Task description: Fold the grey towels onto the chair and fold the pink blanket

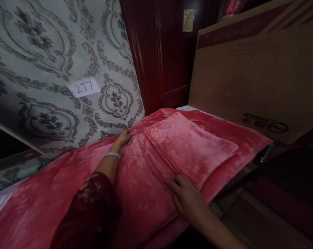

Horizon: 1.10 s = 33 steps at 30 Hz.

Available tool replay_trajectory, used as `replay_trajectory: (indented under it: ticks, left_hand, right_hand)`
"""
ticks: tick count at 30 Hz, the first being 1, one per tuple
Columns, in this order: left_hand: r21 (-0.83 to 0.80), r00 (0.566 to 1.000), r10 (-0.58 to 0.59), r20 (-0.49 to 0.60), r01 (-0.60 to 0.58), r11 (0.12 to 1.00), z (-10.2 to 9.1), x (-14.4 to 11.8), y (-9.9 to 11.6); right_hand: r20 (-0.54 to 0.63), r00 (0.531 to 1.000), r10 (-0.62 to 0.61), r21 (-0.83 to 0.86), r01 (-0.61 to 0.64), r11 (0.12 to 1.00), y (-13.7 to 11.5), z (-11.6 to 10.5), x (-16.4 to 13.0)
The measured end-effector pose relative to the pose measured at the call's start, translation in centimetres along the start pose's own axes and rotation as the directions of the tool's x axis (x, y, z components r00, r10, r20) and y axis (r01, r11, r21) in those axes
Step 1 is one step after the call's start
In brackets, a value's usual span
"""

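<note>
A plush pink pillow lies flat on a matching blanket covering the bed. The left hand presses the blanket near the wall, fingers extended. The right hand rests flat, fingers spread, touching the pillow's near edge.

"277" on a paper slip on the wallpaper

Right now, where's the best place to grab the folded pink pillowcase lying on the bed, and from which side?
Take the folded pink pillowcase at its near corner, probably from the right hand side. That corner lies flat and free on the red blanket, next to those fingers, while the far edge runs toward the cardboard box.
</note>
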State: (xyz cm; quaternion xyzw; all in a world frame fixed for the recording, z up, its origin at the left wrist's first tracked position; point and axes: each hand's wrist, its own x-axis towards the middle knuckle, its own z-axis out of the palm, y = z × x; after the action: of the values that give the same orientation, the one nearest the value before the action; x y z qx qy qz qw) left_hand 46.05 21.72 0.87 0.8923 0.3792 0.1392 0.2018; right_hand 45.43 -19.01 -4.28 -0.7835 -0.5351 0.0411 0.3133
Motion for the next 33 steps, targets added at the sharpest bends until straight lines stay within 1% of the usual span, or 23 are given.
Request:
replay_trajectory:
  ticks: [2, 3, 4, 6, 8, 10, 12, 14, 16, 18, 19, 21, 22, 23, 24, 25, 26, 27, 28, 30, 32, 33]
  left_hand:
    - [0.084, 1.000, 0.013, 0.022, -0.015, 0.996, -0.5, -0.5, 0.4]
    - [0.132, 0.999, 0.021, 0.034, -0.026, 0.991, -0.5, -0.9, 0.6]
    - [0.171, 0.999, 0.030, 0.042, -0.037, 0.984, -0.3, -1.5, 0.8]
    - [0.237, 0.998, 0.042, 0.050, -0.052, 0.970, 0.7, -2.9, 1.2]
    - [0.279, 0.998, 0.048, 0.048, -0.060, 0.958, 2.1, -4.5, 1.3]
    - [0.325, 0.998, 0.058, 0.038, -0.068, 0.943, 3.4, -5.6, 1.3]
    - [0.367, 0.997, 0.074, 0.030, -0.080, 0.927, 4.2, -6.2, 1.1]
    - [0.377, 0.996, 0.076, 0.041, -0.086, 0.922, 4.3, -6.3, 1.0]
    - [0.359, 0.996, 0.056, 0.064, -0.076, 0.930, 3.9, -6.0, 0.9]
    - [0.346, 0.996, 0.027, 0.085, -0.055, 0.937, 3.2, -5.7, 1.2]
    - [0.341, 0.996, 0.018, 0.088, -0.047, 0.939, 2.9, -5.6, 1.5]
    - [0.329, 0.997, 0.025, 0.077, -0.049, 0.943, 2.5, -5.5, 2.4]
    - [0.321, 0.995, 0.064, 0.072, -0.084, 0.943, 2.4, -5.5, 3.0]
    - [0.311, 0.989, 0.130, 0.075, -0.147, 0.939, 2.5, -5.4, 3.7]
    - [0.301, 0.973, 0.211, 0.090, -0.228, 0.926, 2.7, -5.4, 4.5]
    - [0.292, 0.952, 0.283, 0.119, -0.306, 0.906, 3.1, -5.3, 5.3]
    - [0.285, 0.930, 0.331, 0.158, -0.364, 0.887, 3.6, -5.2, 6.1]
    - [0.282, 0.917, 0.346, 0.198, -0.392, 0.876, 4.1, -5.1, 6.7]
    - [0.284, 0.916, 0.328, 0.232, -0.386, 0.878, 4.6, -5.0, 7.3]
    - [0.296, 0.931, 0.254, 0.263, -0.329, 0.897, 5.5, -4.7, 7.9]
    - [0.299, 0.941, 0.212, 0.264, -0.289, 0.909, 5.9, -4.4, 8.0]
    - [0.299, 0.942, 0.204, 0.267, -0.282, 0.912, 5.8, -4.2, 8.0]
  right_hand:
    - [-0.038, 0.996, -0.083, -0.050, 0.081, 0.995, -0.8, -0.6, 0.7]
    - [-0.033, 0.991, -0.127, -0.057, 0.125, 0.990, -1.3, -0.6, 1.1]
    - [0.000, 0.986, -0.164, -0.057, 0.164, 0.985, -1.6, -0.4, 1.3]
    - [0.132, 0.971, -0.200, -0.042, 0.207, 0.977, -2.1, 0.4, 1.5]
    - [0.248, 0.951, -0.184, -0.019, 0.195, 0.981, -2.0, 1.5, 1.2]
    - [0.282, 0.946, -0.161, -0.002, 0.169, 0.986, -1.6, 2.5, 0.7]
    - [0.266, 0.952, -0.154, 0.007, 0.158, 0.987, -1.3, 3.0, 0.2]
    - [0.242, 0.958, -0.154, 0.010, 0.156, 0.988, -1.2, 3.2, -0.1]
    - [0.211, 0.965, -0.156, 0.012, 0.157, 0.987, -1.4, 2.8, -0.4]
    - [0.168, 0.966, -0.195, 0.038, 0.191, 0.981, -1.3, 1.8, -0.7]
    - [0.121, 0.969, -0.214, 0.051, 0.209, 0.977, -1.1, 1.1, -0.9]
    - [-0.038, 0.975, -0.217, 0.047, 0.219, 0.975, 0.0, -0.3, -1.2]
    - [-0.136, 0.972, -0.193, 0.022, 0.197, 0.980, 0.7, -1.0, -1.3]
    - [-0.224, 0.962, -0.154, -0.014, 0.154, 0.988, 1.6, -1.4, -1.4]
    - [-0.280, 0.953, -0.113, -0.056, 0.101, 0.993, 2.4, -1.7, -1.5]
    - [-0.295, 0.952, -0.081, -0.098, 0.054, 0.994, 3.1, -1.6, -1.6]
    - [-0.273, 0.960, -0.059, -0.138, 0.021, 0.990, 3.8, -1.3, -1.7]
    - [-0.227, 0.973, -0.044, -0.175, 0.003, 0.985, 4.2, -0.9, -1.9]
    - [-0.178, 0.983, -0.036, -0.204, -0.001, 0.979, 4.5, -0.3, -2.1]
    - [-0.111, 0.993, -0.043, -0.231, 0.016, 0.973, 4.7, 0.8, -2.6]
    - [-0.106, 0.993, -0.059, -0.217, 0.035, 0.975, 4.7, 1.1, -3.1]
    - [-0.106, 0.992, -0.073, -0.192, 0.052, 0.980, 4.7, 0.9, -3.2]
